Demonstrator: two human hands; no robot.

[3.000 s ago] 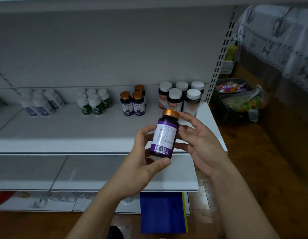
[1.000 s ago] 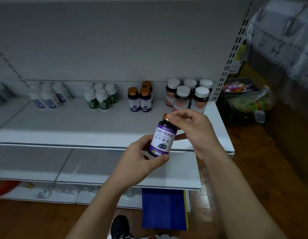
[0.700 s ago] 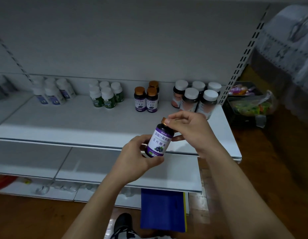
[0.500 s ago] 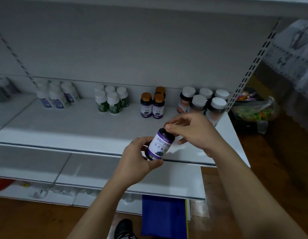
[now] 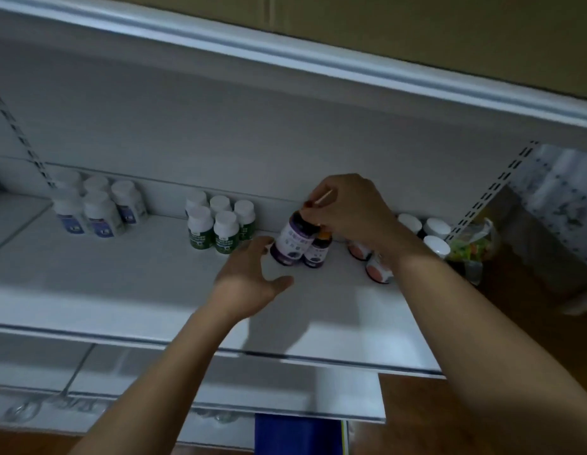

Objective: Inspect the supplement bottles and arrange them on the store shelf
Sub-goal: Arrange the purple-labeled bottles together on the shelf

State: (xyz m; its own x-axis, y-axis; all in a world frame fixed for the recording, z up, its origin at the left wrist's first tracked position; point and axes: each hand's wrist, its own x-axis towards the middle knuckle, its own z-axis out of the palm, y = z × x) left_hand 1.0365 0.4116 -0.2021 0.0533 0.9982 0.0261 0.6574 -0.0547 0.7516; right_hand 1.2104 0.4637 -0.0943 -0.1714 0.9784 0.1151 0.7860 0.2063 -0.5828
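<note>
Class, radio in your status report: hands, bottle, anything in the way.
Right hand grips purple bottle by cap, tilted at shelf. Left hand open beside it. Second bottle close alongside.

Purple-label bottle (image 5: 293, 239): cap mostly hidden under right hand (image 5: 351, 208); label print blurred. Just right of it, white-capped bottles (image 5: 377, 272) partly behind the wrist. Below it, blue object (image 5: 295, 435) cut by the bottom edge.
</note>
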